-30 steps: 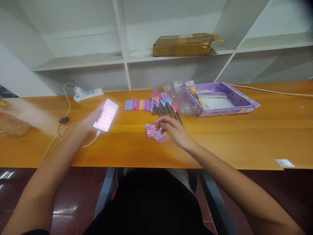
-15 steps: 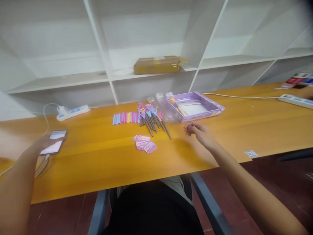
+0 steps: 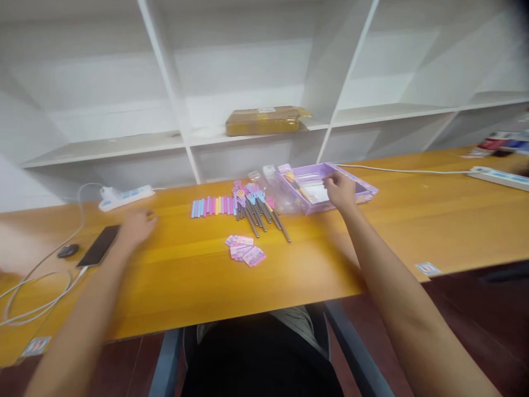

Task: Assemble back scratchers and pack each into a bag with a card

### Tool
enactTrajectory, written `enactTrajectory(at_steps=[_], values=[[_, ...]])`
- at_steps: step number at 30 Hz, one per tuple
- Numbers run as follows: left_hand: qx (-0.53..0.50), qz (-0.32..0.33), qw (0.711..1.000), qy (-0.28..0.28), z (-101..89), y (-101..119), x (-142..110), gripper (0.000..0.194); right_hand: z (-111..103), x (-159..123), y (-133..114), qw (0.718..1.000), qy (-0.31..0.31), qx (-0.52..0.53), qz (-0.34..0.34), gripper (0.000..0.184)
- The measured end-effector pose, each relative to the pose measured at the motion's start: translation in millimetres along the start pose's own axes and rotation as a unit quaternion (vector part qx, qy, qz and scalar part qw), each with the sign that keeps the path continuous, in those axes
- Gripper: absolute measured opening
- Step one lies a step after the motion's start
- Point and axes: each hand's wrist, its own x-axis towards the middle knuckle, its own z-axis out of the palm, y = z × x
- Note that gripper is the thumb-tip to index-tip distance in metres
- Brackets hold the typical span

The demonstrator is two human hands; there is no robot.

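Observation:
My right hand (image 3: 341, 191) is over the purple tray-like box (image 3: 363, 184), fingers curled together; whatever is between them, if anything, is hidden. Inside lie a yellow-headed back scratcher (image 3: 295, 184) and pale pieces. My left hand (image 3: 137, 229) is smeared by motion above the table, just right of a dark-screened phone (image 3: 99, 246). Between my hands lies a pile of back scratchers (image 3: 258, 212) with dark rods and coloured hand-shaped heads. Left of the pile is a row of coloured tubes (image 3: 212, 206). Several pink-purple cards (image 3: 247, 251) lie nearer to me.
Clear plastic packaging (image 3: 283, 198) lies between the pile and the box. A white power strip (image 3: 126, 197) is at the back left, another (image 3: 500, 177) at the right. Cables and a black round object (image 3: 68, 251) surround the phone. A taped brown parcel (image 3: 264, 121) rests on the shelf.
My left hand has left the phone and moved right; the phone's screen has gone dark. My right hand has moved up from the table in front of the box to over it.

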Motion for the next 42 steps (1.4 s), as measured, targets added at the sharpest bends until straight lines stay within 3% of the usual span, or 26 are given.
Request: enactTrajectory(at_steps=[4,6,8,13,19,25,28,32,35,42], values=[[-0.002,0.039,0.999,-0.011,62.7,36,-23,0.043,28,-27,16,0.999,-0.005,-0.027,-0.018,0.016],[-0.012,0.054,0.998,-0.017,82.6,36,-25,0.044,34,-36,23,0.998,-0.027,-0.042,-0.043,0.016],[-0.028,0.071,0.997,-0.022,89.6,28,-23,0.045,35,-39,27,0.994,-0.044,-0.067,-0.069,0.018],[-0.067,0.118,0.99,-0.03,86.3,4,-7,0.043,39,-36,29,0.986,-0.081,-0.117,-0.089,0.022],[-0.076,0.144,0.986,-0.037,88.5,-5,-2,0.044,42,-36,24,0.977,-0.108,-0.145,-0.115,0.022],[-0.079,0.145,0.985,-0.05,85.8,-8,1,0.046,35,-45,-3,0.967,-0.093,-0.175,-0.163,0.028],[-0.077,0.144,0.985,-0.053,83.3,-7,2,0.046,38,-56,-21,0.954,-0.14,-0.188,-0.188,0.03],[-0.07,0.141,0.986,-0.047,78.8,-5,-1,0.045,51,-74,-39,0.917,-0.258,-0.213,-0.215,0.023],[-0.067,0.144,0.987,-0.04,76.9,1,-7,0.049,62,-87,-49,0.886,-0.327,-0.238,-0.227,0.03],[-0.063,0.19,0.98,-0.015,84.2,37,-19,0.058,69,-95,-60,0.864,-0.363,-0.275,-0.213,0.034]])
